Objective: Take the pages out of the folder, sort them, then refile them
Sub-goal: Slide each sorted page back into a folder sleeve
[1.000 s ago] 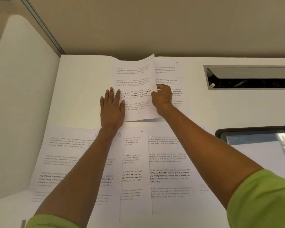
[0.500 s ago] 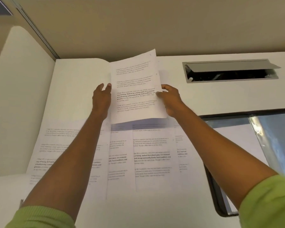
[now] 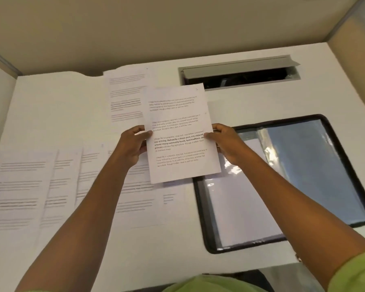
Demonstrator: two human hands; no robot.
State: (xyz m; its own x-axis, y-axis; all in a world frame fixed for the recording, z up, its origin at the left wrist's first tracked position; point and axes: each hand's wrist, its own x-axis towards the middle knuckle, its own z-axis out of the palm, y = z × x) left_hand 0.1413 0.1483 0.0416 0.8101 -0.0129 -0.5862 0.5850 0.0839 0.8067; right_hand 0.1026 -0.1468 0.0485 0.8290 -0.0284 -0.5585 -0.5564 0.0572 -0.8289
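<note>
I hold a printed page (image 3: 177, 123) up above the white desk (image 3: 51, 114), text facing me. My left hand (image 3: 134, 144) pinches its left edge and my right hand (image 3: 226, 142) pinches its right edge. The open folder (image 3: 316, 165), black-rimmed with clear plastic sleeves, lies on the desk to the right, partly under my right hand. Another page (image 3: 124, 95) lies flat at the back, behind the held one. Several overlapping pages (image 3: 30, 186) lie in a row at the left front, partly hidden by my left forearm.
A grey cable hatch (image 3: 238, 72) with its lid raised is set into the desk at the back right. Beige partition walls (image 3: 156, 28) close off the desk at the back and on both sides. The desk's front edge is just below my arms.
The page was lifted off the desk at the back and carried toward me and to the right, now gripped on both edges. The view has shifted right, showing more of the folder.
</note>
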